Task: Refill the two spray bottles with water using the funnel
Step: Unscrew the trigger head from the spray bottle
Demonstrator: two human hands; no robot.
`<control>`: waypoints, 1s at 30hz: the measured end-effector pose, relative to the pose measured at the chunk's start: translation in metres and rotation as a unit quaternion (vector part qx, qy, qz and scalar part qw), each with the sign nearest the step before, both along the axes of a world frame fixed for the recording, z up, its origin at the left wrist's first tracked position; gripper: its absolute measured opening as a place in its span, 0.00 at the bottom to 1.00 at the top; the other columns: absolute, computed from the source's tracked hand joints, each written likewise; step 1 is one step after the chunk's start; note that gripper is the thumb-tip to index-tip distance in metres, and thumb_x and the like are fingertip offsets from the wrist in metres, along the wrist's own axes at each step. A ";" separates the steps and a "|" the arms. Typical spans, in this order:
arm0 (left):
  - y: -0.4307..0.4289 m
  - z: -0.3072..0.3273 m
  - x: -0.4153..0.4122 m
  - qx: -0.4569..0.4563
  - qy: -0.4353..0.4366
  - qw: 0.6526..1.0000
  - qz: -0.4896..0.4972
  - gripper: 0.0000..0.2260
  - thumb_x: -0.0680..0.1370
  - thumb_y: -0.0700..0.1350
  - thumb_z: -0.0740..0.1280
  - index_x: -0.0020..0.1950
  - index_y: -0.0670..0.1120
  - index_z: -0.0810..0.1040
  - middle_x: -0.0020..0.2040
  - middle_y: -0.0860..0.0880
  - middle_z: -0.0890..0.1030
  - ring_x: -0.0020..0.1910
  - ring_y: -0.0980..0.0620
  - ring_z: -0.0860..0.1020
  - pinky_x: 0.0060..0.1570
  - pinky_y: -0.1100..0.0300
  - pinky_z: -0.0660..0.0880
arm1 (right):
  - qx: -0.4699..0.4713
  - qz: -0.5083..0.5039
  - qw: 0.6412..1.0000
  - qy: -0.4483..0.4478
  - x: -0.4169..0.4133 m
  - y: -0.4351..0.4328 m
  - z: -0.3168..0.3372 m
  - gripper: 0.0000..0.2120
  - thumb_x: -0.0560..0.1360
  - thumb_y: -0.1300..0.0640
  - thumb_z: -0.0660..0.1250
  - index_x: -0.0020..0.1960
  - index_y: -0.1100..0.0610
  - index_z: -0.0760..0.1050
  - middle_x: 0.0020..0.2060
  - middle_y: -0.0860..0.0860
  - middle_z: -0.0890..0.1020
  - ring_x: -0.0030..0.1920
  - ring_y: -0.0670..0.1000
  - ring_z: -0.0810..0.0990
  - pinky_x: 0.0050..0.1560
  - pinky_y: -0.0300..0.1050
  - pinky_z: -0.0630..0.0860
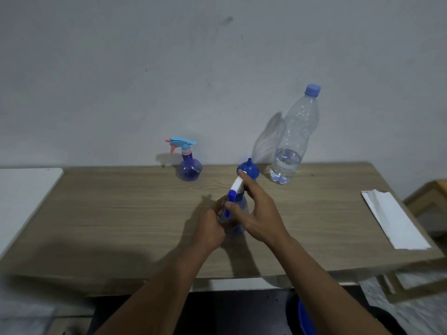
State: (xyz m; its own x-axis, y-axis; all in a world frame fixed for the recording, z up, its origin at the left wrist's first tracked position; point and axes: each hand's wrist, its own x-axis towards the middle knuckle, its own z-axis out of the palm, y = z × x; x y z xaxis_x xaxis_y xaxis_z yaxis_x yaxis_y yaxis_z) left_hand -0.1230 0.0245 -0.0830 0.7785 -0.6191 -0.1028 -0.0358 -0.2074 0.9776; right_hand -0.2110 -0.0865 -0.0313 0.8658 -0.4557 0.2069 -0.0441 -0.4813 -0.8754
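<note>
Head view: near spray bottle [235, 213] mid-desk, left hand [210, 226] wrapped round its body to brace it, right hand [256, 213] closed on the white-blue trigger head, likely unscrewing. Blue funnel [248, 169] and water bottle [291, 141] staged just behind; second spray bottle [189, 165] waits by wall on desk [108, 213].

Both forearms bare, reaching forward and converging mid-frame. Left hand [211, 226] curled, fingers wrapped in a grip, palm turned inward. Right hand [258, 213] above and slightly ahead, thumb low, index finger extended up and forward, wrist angled left.
</note>
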 end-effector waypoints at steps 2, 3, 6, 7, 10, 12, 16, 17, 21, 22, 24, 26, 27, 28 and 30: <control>0.000 0.000 -0.001 0.047 -0.036 0.998 -0.002 0.19 0.74 0.38 0.73 0.61 0.52 0.75 0.50 0.61 0.79 0.49 0.63 0.79 0.45 0.75 0.74 | 0.012 -0.019 1.000 -0.008 0.005 0.002 0.010 0.35 0.72 0.49 0.75 0.75 0.45 0.64 0.63 0.46 0.79 0.64 0.44 0.77 0.67 0.47 0.75; 0.001 0.001 -0.002 0.034 -0.015 0.999 0.007 0.20 0.73 0.38 0.74 0.62 0.52 0.75 0.49 0.63 0.78 0.47 0.66 0.78 0.46 0.76 0.73 | 0.006 -0.029 0.999 -0.014 0.007 0.001 0.016 0.33 0.72 0.50 0.75 0.73 0.44 0.65 0.60 0.47 0.80 0.62 0.44 0.79 0.66 0.47 0.76; 0.004 0.004 -0.005 0.087 -0.057 0.995 -0.006 0.15 0.75 0.39 0.73 0.59 0.50 0.79 0.48 0.61 0.81 0.47 0.65 0.78 0.47 0.72 0.74 | -0.007 -0.049 0.998 -0.031 0.011 0.001 0.038 0.31 0.72 0.49 0.76 0.71 0.44 0.67 0.57 0.47 0.81 0.59 0.46 0.80 0.63 0.46 0.77; 0.005 0.010 -0.006 0.063 -0.055 0.996 0.007 0.07 0.78 0.39 0.69 0.54 0.48 0.81 0.45 0.57 0.83 0.47 0.60 0.79 0.49 0.67 0.75 | -0.008 -0.054 0.998 -0.037 0.012 0.002 0.046 0.31 0.72 0.49 0.76 0.71 0.44 0.68 0.57 0.47 0.81 0.58 0.46 0.80 0.62 0.45 0.77; -0.003 0.016 -0.005 -0.006 0.100 0.993 0.068 0.14 0.83 0.36 0.56 0.45 0.40 0.79 0.36 0.45 0.83 0.43 0.47 0.77 0.50 0.52 0.73 | -0.017 -0.072 0.996 -0.051 0.012 0.006 0.072 0.30 0.73 0.49 0.75 0.71 0.45 0.67 0.54 0.46 0.81 0.55 0.45 0.80 0.60 0.41 0.77; -0.004 0.023 -0.007 -0.023 0.142 0.987 0.068 0.12 0.83 0.35 0.56 0.46 0.41 0.77 0.40 0.44 0.80 0.42 0.48 0.77 0.55 0.49 0.71 | -0.027 -0.089 0.994 -0.061 0.012 0.008 0.090 0.30 0.73 0.49 0.75 0.71 0.45 0.67 0.51 0.44 0.80 0.51 0.43 0.80 0.55 0.39 0.77; 0.000 0.023 -0.005 -0.017 0.219 0.971 0.093 0.07 0.80 0.41 0.63 0.47 0.41 0.79 0.41 0.44 0.78 0.41 0.47 0.77 0.51 0.52 0.74 | -0.020 -0.137 0.987 -0.086 0.014 0.005 0.122 0.29 0.73 0.49 0.75 0.70 0.46 0.67 0.53 0.46 0.80 0.56 0.44 0.80 0.56 0.34 0.74; 0.000 0.025 -0.005 -0.025 0.224 0.971 0.084 0.06 0.80 0.41 0.64 0.47 0.41 0.80 0.40 0.44 0.79 0.41 0.48 0.77 0.50 0.53 0.75 | -0.019 -0.149 0.984 -0.094 0.015 0.003 0.128 0.29 0.73 0.49 0.75 0.70 0.46 0.67 0.54 0.46 0.80 0.57 0.45 0.79 0.56 0.33 0.74; -0.002 0.011 -0.003 -0.073 0.216 0.972 0.058 0.05 0.80 0.42 0.66 0.51 0.45 0.82 0.45 0.48 0.83 0.46 0.50 0.80 0.55 0.55 0.76 | -0.035 -0.182 0.978 -0.100 0.015 -0.009 0.147 0.28 0.74 0.49 0.74 0.70 0.46 0.68 0.56 0.45 0.78 0.55 0.46 0.78 0.52 0.34 0.73; 0.000 0.013 -0.004 -0.047 0.184 0.981 0.044 0.07 0.80 0.42 0.64 0.49 0.44 0.83 0.47 0.44 0.82 0.47 0.48 0.80 0.57 0.51 0.75 | -0.049 -0.183 0.978 -0.087 0.015 -0.013 0.148 0.28 0.74 0.48 0.74 0.70 0.46 0.67 0.56 0.45 0.78 0.54 0.44 0.78 0.51 0.35 0.73; 0.000 0.010 -0.001 -0.027 0.132 0.990 0.040 0.09 0.80 0.41 0.63 0.49 0.44 0.83 0.50 0.39 0.81 0.49 0.44 0.79 0.55 0.49 0.75 | -0.077 -0.181 0.980 -0.041 0.015 -0.021 0.145 0.29 0.73 0.47 0.73 0.71 0.45 0.66 0.57 0.46 0.77 0.51 0.42 0.77 0.51 0.39 0.75; 0.000 0.007 0.001 -0.002 0.068 0.998 0.011 0.07 0.79 0.40 0.65 0.54 0.48 0.81 0.52 0.45 0.81 0.52 0.47 0.80 0.52 0.56 0.75 | -0.099 -0.189 0.977 0.010 0.014 -0.030 0.131 0.29 0.73 0.46 0.71 0.71 0.44 0.65 0.56 0.48 0.76 0.49 0.43 0.77 0.52 0.45 0.78; -0.002 0.003 0.003 0.020 0.034 0.999 0.003 0.11 0.77 0.39 0.68 0.57 0.51 0.79 0.52 0.49 0.82 0.53 0.49 0.80 0.50 0.59 0.75 | -0.104 -0.192 0.975 0.033 0.013 -0.034 0.122 0.29 0.73 0.46 0.70 0.71 0.44 0.65 0.56 0.49 0.76 0.49 0.45 0.78 0.52 0.48 0.79; -0.003 -0.001 0.005 0.038 0.004 0.999 0.004 0.16 0.75 0.38 0.71 0.60 0.53 0.77 0.54 0.51 0.83 0.54 0.49 0.81 0.49 0.60 0.76 | -0.105 -0.194 0.974 0.058 0.012 -0.038 0.109 0.29 0.73 0.46 0.70 0.71 0.45 0.64 0.56 0.49 0.75 0.49 0.47 0.79 0.51 0.49 0.79; 0.001 -0.005 0.004 0.051 -0.003 0.998 -0.021 0.22 0.72 0.37 0.74 0.63 0.52 0.77 0.56 0.51 0.83 0.55 0.48 0.82 0.47 0.59 0.77 | -0.108 -0.188 0.969 0.118 0.008 -0.046 0.082 0.29 0.74 0.46 0.69 0.72 0.46 0.64 0.56 0.51 0.73 0.50 0.52 0.80 0.50 0.50 0.79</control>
State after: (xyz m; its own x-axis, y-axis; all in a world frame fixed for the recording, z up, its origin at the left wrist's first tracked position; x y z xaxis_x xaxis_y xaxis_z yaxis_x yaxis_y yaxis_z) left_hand -0.1191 0.0250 -0.0881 0.7528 -0.6379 -0.1626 -0.0520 -0.3038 0.9513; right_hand -0.2032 -0.1322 0.0510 0.6821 -0.7159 0.1487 -0.4392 -0.5637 -0.6995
